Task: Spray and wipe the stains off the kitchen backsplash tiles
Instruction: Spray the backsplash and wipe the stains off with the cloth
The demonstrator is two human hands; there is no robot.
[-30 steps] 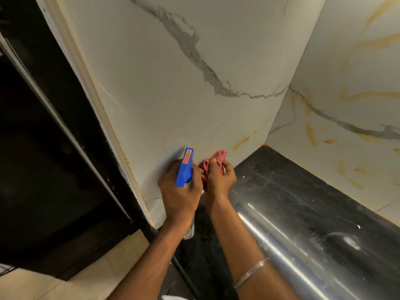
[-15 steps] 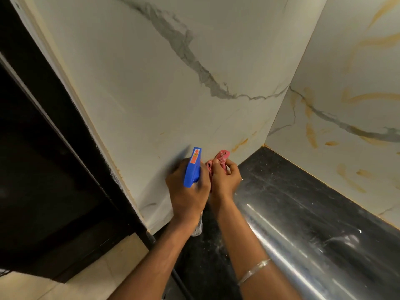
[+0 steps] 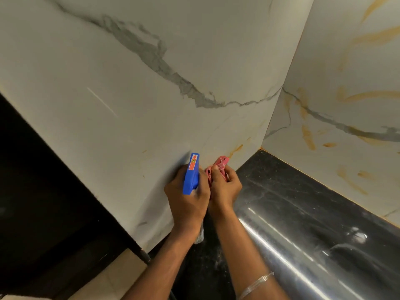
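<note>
The left hand (image 3: 186, 199) grips a spray bottle (image 3: 191, 174) low against the left backsplash tile (image 3: 129, 94), its fingers (image 3: 178, 174) curled round the neck under the blue head. The nozzle end points up and away, close to the tile. A bit of the bottle's clear body shows below the wrist.

Just right of it, touching it, the right hand (image 3: 226, 188) holds a bunched pink cloth (image 3: 221, 163). Its fingers are closed round the cloth, and the thumb pinches it from the near side. The cloth's top pokes out above the knuckles, beside the tile (whether it touches the surface I cannot tell).

An orange stain (image 3: 237, 148) streaks the left tile just above and right of the cloth, near the corner. The right tile (image 3: 350, 61) carries many more orange smears (image 3: 308, 137) along its grey veins.

Both forearms reach in over the black glossy table (image 3: 303, 202), which meets the two tiles at the corner. A thin clear bangle (image 3: 255, 284) sits on the right forearm. To the left of the tile is a dark opening (image 3: 32, 191), and pale floor (image 3: 121, 276) shows at the near edge.
</note>
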